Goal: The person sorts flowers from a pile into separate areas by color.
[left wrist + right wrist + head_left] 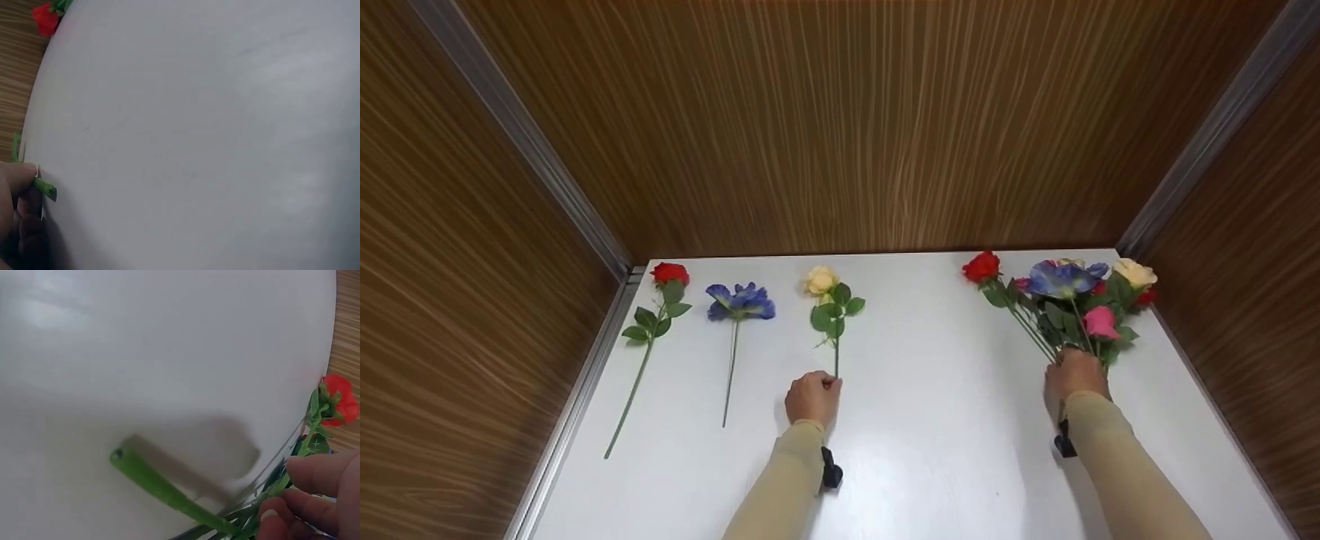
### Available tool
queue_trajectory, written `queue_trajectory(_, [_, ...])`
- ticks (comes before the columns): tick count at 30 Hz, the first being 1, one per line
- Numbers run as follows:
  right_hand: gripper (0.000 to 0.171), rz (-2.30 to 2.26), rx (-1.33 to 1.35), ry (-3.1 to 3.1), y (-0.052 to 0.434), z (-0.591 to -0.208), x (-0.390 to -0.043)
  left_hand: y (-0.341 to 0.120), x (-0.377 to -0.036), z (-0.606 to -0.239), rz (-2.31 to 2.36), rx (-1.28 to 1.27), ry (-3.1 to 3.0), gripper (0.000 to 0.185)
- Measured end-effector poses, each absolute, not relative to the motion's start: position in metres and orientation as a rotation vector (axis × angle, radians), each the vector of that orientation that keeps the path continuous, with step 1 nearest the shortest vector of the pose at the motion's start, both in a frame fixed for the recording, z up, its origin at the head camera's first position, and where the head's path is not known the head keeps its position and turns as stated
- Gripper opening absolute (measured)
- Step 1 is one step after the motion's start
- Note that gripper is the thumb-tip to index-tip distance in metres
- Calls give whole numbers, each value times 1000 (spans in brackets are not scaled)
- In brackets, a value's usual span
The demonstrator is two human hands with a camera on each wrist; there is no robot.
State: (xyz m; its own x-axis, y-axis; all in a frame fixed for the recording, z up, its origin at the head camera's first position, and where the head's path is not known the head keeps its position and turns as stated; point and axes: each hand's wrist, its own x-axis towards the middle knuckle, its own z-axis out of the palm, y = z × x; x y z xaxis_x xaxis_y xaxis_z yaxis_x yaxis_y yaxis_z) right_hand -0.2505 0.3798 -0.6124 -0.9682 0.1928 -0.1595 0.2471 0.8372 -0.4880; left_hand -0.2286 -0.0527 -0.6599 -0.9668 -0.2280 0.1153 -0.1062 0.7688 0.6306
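Table: the white table fills the floor between brown wood-grain walls, and everything you work with lies on it
Bunch: your right hand is curled round the gathered stems of a mixed bunch at about 3 o'clock of the table; its heads fan toward 12 o'clock, red, blue, cream and pink among green leaves
Right wrist view: your fingers wrap the stems, one cut green stem end pokes out above the table, and a red bloom shows past your hand
Laid-out row: at 10 to 11 o'clock a red rose lies nearest the left wall, with a blue flower just beside it, the two apart
Cream rose: the cream rose lies near the centre, head toward 12 o'clock, stem running to 6 o'clock
Left hand: your left hand pinches the lower end of that cream rose's stem; the wrist view shows your thumb on the cut stem tip against the table
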Motion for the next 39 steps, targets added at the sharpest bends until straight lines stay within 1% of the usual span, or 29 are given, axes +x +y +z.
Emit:
queue_trajectory(7, [26, -679, 241, 3022, 381, -618, -252, -53, -232, -660, -1054, 310, -2767, 11])
queue_trajectory(19, [23, -639, 250, 3021, 385, -623, -256, -51, -231, -656, -1069, 352, -2805, 15])
queue_trajectory(27, [28, -708, 333, 2981, 384, -619, -256, -53, -229, -654, -1064, 338, -2800, 15])
queue_trajectory(39, [25, -723, 290, 3031, 385, -618, -254, -55, -230, -654, -1059, 321, -2815, 13])
